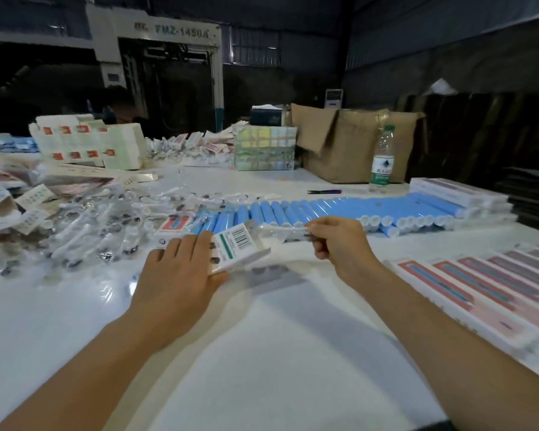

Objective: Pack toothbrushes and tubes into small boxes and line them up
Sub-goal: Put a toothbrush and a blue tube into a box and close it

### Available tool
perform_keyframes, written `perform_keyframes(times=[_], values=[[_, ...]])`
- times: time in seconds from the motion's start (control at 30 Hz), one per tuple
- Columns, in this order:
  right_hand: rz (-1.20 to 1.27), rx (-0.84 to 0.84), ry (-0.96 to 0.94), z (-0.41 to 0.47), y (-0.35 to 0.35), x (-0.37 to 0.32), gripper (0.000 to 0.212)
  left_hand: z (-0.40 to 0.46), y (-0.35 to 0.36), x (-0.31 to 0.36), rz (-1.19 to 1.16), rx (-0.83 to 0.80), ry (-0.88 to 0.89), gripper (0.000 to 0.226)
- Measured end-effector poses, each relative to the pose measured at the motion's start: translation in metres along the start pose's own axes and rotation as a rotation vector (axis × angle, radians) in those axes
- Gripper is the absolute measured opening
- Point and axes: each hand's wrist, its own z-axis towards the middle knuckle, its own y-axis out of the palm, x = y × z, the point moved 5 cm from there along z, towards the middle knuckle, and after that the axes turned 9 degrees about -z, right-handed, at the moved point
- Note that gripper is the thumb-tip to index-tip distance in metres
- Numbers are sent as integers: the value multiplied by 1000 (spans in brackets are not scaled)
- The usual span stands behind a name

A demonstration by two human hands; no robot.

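A small white cardboard box with a barcode sits tilted above the white table, gripped by the person's left hand. The right hand pinches a clear-wrapped toothbrush at the box's open end. Behind lie a row of blue tubes; finished pink-fronted boxes line the right.

A glossy white table top, smooth and reflective, fills the lower frame. A small printed cardboard box at centre is faced with matt white card. Clear crinkled plastic wrappers are heaped at left. Smooth blue plastic tubes with white caps are laid across the middle. Brown corrugated cardboard and a clear plastic bottle are seen at upper right.
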Motion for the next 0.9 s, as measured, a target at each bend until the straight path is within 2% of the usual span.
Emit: perform_keyframes(times=[0.17, 0.3, 0.53, 0.7, 0.77, 0.83, 0.9], values=[[-150, 14, -109, -6, -1, -7, 23, -6, -1, 2, 21, 38, 17, 62], [-262, 6, -197, -20, 9, -13, 26, -7, 2, 10, -3, -6, 46, 66], [-164, 17, -190, -42, 39, -3, 15, -6, 6, 22, -15, -8, 90, 69], [-306, -62, -176, -44, 49, -1, 35, -3, 8, 20, -45, -7, 68, 68], [-341, -10, -304, -45, 46, -8, 31, -2, 8, 16, -48, 4, 47, 67], [-357, 116, -451, -52, 36, -20, 22, 0, 6, 13, -43, 20, 16, 66], [-314, 165, -476, -56, 31, -22, 19, 2, 6, 8, -15, 30, -12, 66]])
